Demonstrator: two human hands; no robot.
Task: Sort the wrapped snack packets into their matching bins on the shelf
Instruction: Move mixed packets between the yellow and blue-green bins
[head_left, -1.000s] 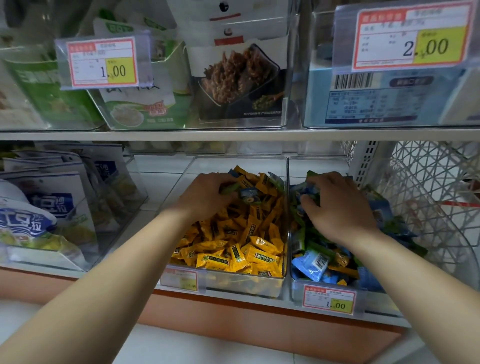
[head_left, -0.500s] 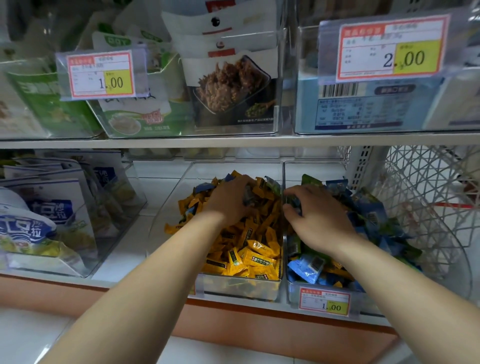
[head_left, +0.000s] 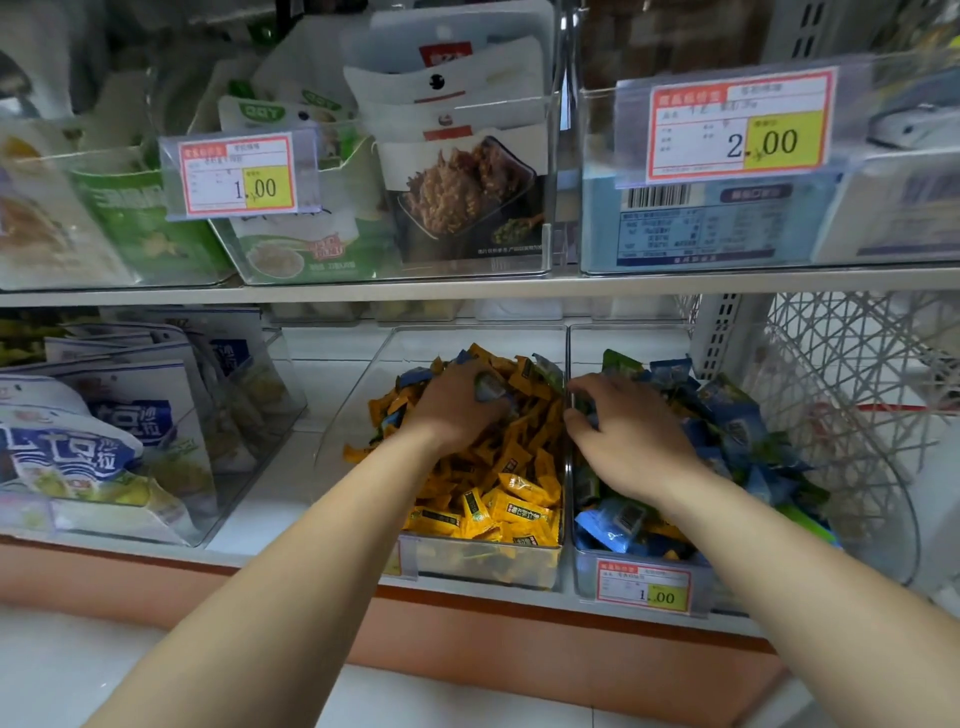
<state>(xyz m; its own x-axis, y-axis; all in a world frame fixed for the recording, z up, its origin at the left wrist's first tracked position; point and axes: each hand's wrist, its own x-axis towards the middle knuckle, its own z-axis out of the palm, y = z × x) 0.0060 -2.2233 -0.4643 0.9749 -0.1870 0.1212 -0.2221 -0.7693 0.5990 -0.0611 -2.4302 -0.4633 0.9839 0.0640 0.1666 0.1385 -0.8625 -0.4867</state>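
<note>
As left hand clutches blue foil packet left of clear divider (right hand: grip unclear), slippage risks remixing

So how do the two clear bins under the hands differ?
The left bin holds mostly yellow packets with a few blue strays; the right bin holds mostly blue and green ones. The right bin's price tag shows fully; the left bin's is half hidden. Both are clear plastic.
</note>
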